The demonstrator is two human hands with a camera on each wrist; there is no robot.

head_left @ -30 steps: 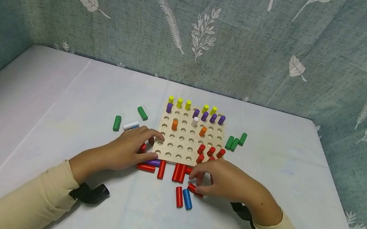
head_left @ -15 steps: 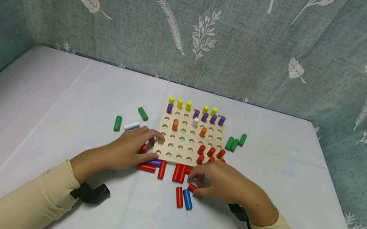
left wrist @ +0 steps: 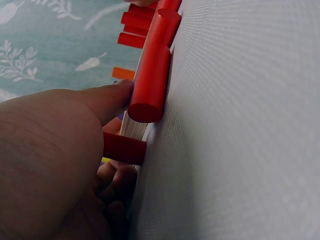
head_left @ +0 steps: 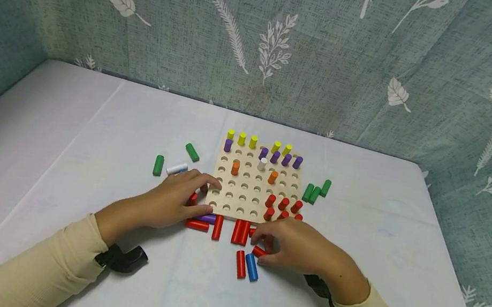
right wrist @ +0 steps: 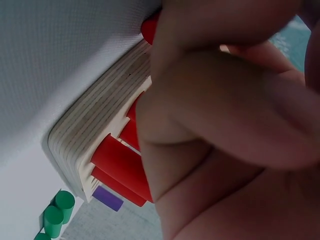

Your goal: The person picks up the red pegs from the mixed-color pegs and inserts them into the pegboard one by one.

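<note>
A wooden pegboard (head_left: 236,195) lies in the middle of the table, with upright yellow, purple, orange, white and red pegs in its holes. My left hand (head_left: 172,198) rests at its near left corner, thumb on the front edge and index finger over the left side. Beside that thumb lie a purple peg (head_left: 207,218) and a red peg (left wrist: 148,85). In front of the board, my right hand (head_left: 294,244) hovers low with bent fingers. Its thumb and index fingertips stand apart around a lying red peg (head_left: 259,252). The right wrist view shows no peg between these fingers.
Loose red pegs (head_left: 240,232) lie along the board's front. Nearer are another red peg (head_left: 240,264) and a blue peg (head_left: 251,267). Green pegs lie left (head_left: 158,165) and right (head_left: 314,195) of the board. A white peg (head_left: 176,168) is by my left hand. Patterned cloth (head_left: 174,27) hangs behind.
My right hand has shifted slightly left, its thumb now covering the right part of the lying red peg. The left hand stays at the board's corner, and the pegs keep their places.
</note>
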